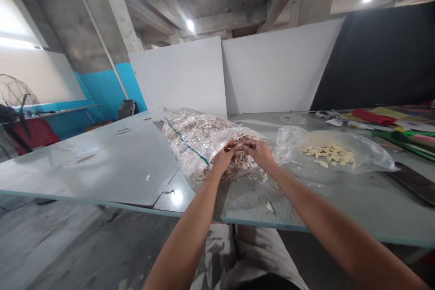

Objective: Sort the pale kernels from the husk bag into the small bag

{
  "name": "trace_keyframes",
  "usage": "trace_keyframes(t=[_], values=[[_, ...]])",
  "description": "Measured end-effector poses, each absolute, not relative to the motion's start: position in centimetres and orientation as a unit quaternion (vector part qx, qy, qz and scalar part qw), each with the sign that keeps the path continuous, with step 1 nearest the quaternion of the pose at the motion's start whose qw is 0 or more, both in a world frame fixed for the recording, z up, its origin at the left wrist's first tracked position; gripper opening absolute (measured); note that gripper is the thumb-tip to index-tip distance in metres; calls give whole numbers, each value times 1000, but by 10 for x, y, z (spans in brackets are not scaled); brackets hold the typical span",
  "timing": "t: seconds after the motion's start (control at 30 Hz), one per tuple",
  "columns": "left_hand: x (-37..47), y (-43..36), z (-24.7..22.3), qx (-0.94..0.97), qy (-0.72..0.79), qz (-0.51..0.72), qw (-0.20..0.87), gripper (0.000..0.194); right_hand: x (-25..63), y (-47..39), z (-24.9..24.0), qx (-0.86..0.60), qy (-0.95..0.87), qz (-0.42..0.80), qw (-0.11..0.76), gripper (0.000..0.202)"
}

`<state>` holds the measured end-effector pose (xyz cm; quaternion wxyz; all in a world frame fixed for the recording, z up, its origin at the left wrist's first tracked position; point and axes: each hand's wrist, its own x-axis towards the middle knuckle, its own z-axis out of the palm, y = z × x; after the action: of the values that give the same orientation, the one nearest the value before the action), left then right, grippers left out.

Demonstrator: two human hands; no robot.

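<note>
My left hand point(228, 153) and my right hand point(256, 150) meet over a heap of dry garlic skins point(234, 170), fingertips pinched together. Between them is a small pale piece, which looks like a garlic clove point(239, 147), mostly covered by the fingers. The skins spill from the mouth of a large clear plastic bag point(190, 131) with a blue-green stripe, lying on its side and holding more skins. To the right, peeled garlic cloves point(331, 154) lie in a pile on a second clear plastic bag point(369, 152), apart from my hands.
Loose skin flakes point(270, 208) lie near the front edge of the grey table point(112, 172). A dark flat phone-like object point(413, 183) is at the right edge. Coloured sheets point(377, 117) lie at the back right. White panels point(278, 68) stand behind the table.
</note>
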<state>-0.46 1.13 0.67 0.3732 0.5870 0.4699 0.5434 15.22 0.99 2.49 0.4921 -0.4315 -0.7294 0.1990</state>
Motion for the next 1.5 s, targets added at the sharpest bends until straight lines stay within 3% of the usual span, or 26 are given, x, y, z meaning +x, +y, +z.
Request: trace_keyframes(t=[0.2,0.5,1.0,1.33,1.5], values=[[-6,12,6,587,486,539,359,39,155,10,21,-490,-740,102,449,31],[-5,4,11,612,448,529,380,38,147,-4,32,-423,-752,180,472,31],[-3,-1,13,608,411,530,425,35,150,-2,31,-421,-751,187,472,29],[-4,4,10,601,434,531,410,30,150,1,28,-407,-762,182,469,32],[-4,5,10,623,427,523,395,32,148,2,26,-384,-752,248,474,35]])
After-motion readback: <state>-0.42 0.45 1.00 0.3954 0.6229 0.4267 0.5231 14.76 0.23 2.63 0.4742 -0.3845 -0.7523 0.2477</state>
